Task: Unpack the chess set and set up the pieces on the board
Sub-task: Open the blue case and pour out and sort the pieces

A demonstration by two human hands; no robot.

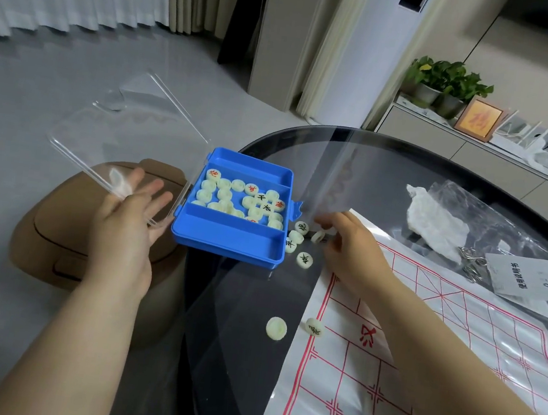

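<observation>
Pale round chess pieces (207, 185) crowd one blue plastic box (226, 244).
Seven are out at its 4 o'clock; left hand (129, 220) flat open, right hand (347, 247) grip unclear.

Bare forearms (77, 338), left grip (129, 220), right grip (350, 247)

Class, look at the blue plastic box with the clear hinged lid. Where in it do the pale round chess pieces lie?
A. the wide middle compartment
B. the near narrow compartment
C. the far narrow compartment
A: the pale round chess pieces in the blue plastic box lie in its wide middle compartment; both narrow compartments show none.
</observation>
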